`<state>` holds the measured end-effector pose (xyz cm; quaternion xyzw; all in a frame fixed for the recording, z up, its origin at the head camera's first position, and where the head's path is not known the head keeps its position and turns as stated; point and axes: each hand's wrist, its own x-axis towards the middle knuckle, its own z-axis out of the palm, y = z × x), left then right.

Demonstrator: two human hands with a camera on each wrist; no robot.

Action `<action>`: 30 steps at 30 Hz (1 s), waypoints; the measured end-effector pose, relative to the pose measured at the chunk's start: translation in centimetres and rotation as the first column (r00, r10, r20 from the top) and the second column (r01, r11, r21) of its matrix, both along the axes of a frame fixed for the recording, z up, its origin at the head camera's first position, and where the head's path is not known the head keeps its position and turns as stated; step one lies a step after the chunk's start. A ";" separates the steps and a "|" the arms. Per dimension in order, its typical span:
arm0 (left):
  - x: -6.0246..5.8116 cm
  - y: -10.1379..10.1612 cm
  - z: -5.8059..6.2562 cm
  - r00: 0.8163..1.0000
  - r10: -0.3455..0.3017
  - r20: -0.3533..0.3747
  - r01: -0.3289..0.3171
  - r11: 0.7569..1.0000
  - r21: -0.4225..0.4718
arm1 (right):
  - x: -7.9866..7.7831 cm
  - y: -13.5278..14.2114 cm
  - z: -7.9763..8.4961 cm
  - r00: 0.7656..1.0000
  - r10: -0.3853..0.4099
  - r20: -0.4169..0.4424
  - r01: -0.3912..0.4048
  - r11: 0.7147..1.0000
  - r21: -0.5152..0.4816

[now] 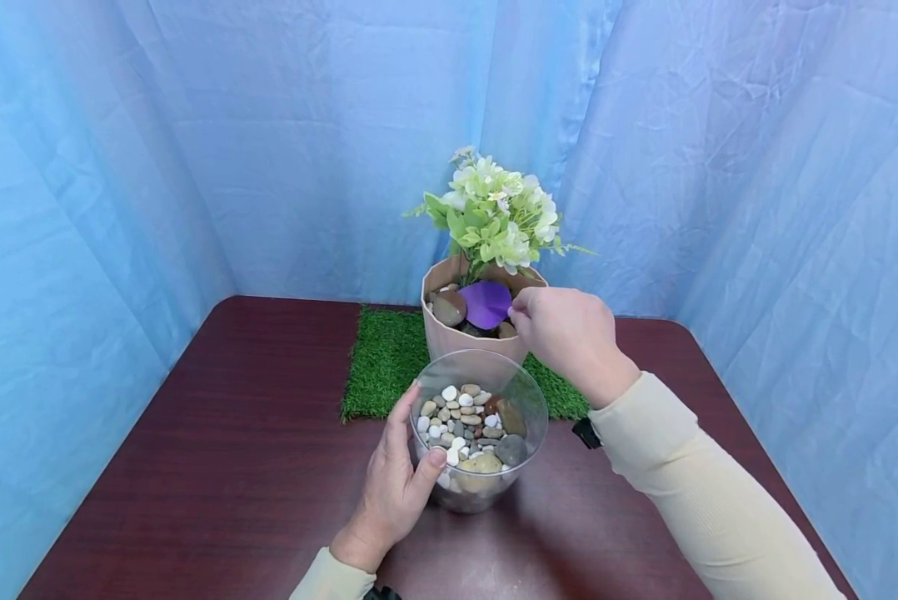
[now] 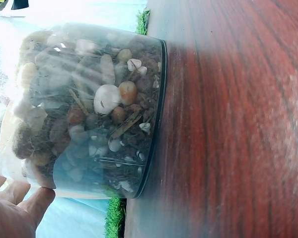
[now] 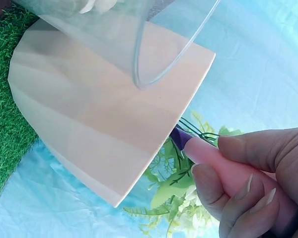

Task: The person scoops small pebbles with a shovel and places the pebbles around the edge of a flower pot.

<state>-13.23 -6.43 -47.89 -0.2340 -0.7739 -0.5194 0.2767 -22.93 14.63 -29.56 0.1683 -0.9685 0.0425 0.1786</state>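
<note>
Left hand [image 1: 391,479] round clear, pebble-filled container [image 1: 473,497], right hand [image 1: 572,337] round pink-handled purple trowel [image 1: 486,304]

No readable text, label, brand, number or sign appears anywhere

Pale-blue drapes [image 1: 344,167] behind dark, wood-grained table [image 1: 231,458]

The drapes run from nine o'clock through twelve to three, cyan at nine, lavender-tinged at one. The table rounds off at its ten and two; faint sheen [image 1: 505,573] near six.
</note>
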 end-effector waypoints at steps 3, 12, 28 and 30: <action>0.0 0.0 0.0 1.000 -0.002 0.003 0.002 1.000 0.002 | 0.1 0.2 0.0 1.000 -0.004 -0.010 0.004 1.000 -0.003; 0.2 0.1 0.0 1.000 -0.001 0.011 0.001 1.000 0.000 | 0.5 0.9 -0.1 0.999 -0.011 -0.042 0.011 1.000 -0.011; 0.1 0.1 0.1 1.000 0.002 0.007 -0.002 1.000 -0.001 | 1.0 0.8 -0.1 0.998 -0.003 -0.059 0.002 1.000 -0.020; 0.1 0.1 0.0 1.000 -0.002 0.006 0.002 1.000 0.001 | 1.1 0.8 -0.1 0.998 0.000 -0.062 -0.001 1.000 -0.022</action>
